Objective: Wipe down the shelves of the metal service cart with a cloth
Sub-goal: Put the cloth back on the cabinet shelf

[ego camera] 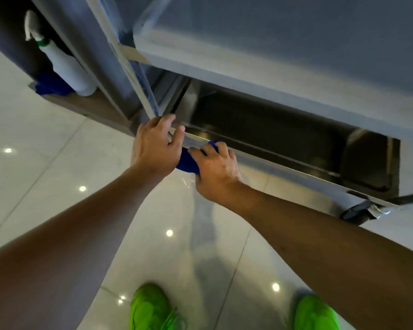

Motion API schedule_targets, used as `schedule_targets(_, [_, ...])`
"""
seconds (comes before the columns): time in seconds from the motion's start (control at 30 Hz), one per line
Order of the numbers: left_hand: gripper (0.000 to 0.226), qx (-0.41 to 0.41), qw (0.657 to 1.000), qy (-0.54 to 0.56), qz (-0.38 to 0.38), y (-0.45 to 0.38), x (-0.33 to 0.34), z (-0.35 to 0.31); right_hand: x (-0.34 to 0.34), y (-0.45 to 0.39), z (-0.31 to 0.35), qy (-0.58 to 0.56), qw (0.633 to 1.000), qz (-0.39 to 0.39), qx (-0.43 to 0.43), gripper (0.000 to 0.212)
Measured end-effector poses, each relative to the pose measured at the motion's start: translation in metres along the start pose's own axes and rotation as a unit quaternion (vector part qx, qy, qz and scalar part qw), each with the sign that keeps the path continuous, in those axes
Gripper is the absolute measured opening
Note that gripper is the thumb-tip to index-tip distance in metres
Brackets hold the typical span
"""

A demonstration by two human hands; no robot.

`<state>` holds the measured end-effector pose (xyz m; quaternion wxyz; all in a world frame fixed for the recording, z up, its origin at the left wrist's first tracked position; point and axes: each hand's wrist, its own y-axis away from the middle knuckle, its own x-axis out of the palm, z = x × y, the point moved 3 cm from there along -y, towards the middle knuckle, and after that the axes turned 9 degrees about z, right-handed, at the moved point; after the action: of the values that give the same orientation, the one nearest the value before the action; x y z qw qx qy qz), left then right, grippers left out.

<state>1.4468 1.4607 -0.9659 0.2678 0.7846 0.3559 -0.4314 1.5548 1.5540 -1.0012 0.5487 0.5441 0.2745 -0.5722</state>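
Note:
The metal service cart fills the upper right; its top shelf [260, 60] is blurred and close, and the lower shelf [284, 136] lies dark beneath it. My left hand [154, 146] grips the near-left corner of the lower shelf, at the foot of the upright post [131, 70]. My right hand [216, 169] is closed on a blue cloth [186, 160], pressing it against the front rim of the lower shelf just right of my left hand. Most of the cloth is hidden under my fingers.
A white spray bottle [67, 67] with a green collar stands on a low wooden ledge at the left, beside another blue cloth [49, 85]. A cart caster [357, 210] shows at the right. Glossy floor tiles [45, 151] and my green shoes [150, 306] lie below.

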Motion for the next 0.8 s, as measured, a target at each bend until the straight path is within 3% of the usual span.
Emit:
schedule_targets(0.33, [0.042, -0.024, 0.998, -0.039, 0.046, 0.092, -0.175, -0.067, -0.197, 0.081, 0.085, -0.023, 0.999, 0.030, 0.007, 0.062])
schedule_targets(0.8, [0.045, -0.059, 0.990, -0.106, -0.078, 0.143, -0.499, -0.183, -0.488, 0.143, 0.210, -0.041, 0.993, -0.028, -0.106, 0.054])
